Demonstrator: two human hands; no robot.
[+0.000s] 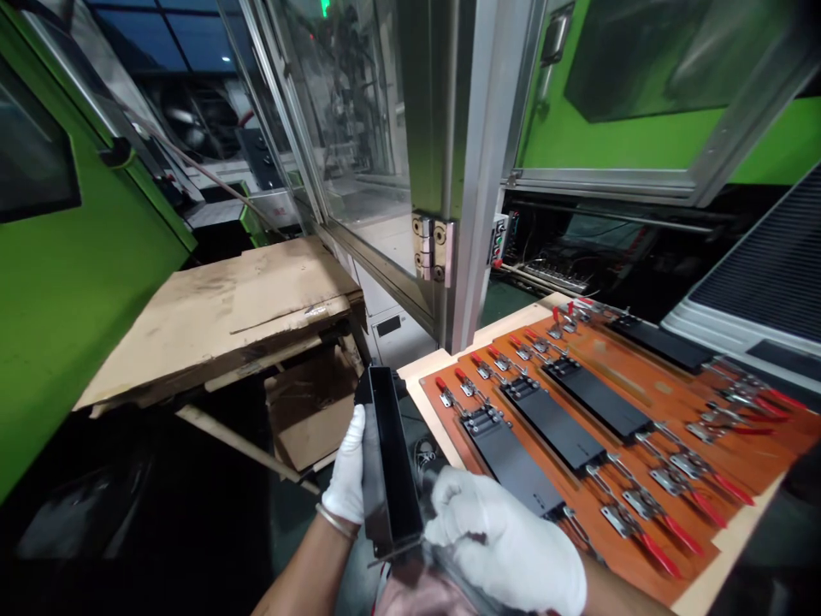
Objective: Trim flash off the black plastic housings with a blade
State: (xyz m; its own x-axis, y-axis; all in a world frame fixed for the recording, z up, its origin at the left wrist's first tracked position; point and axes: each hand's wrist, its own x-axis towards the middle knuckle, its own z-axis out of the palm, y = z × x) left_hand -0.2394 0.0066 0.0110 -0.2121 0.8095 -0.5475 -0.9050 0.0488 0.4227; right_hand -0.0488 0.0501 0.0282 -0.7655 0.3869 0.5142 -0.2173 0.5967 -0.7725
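My left hand point(346, 466), in a white glove, is closed round the left side of a long, hollow black plastic box point(398, 539), which is tilted with its open side facing me. My right hand point(493, 535), gloved too, is beside the near right edge of the box. Its fingers are curled together, and whatever they may hold is hidden and blurred. Right of my hands, several black plastic parts point(555, 422) like the one I hold lie on an orange fixture board point(619, 359). Toggle clamps with red handles point(660, 552) stand at both ends of these parts.
A cardboard-covered table point(256, 295) stands to the left, beside a green machine point(57, 282). Straight ahead is a framed clear door point(365, 111) with a metal hinge point(434, 248). Another green machine point(641, 145) rises behind the fixture board. A cardboard box point(308, 402) sits below the table.
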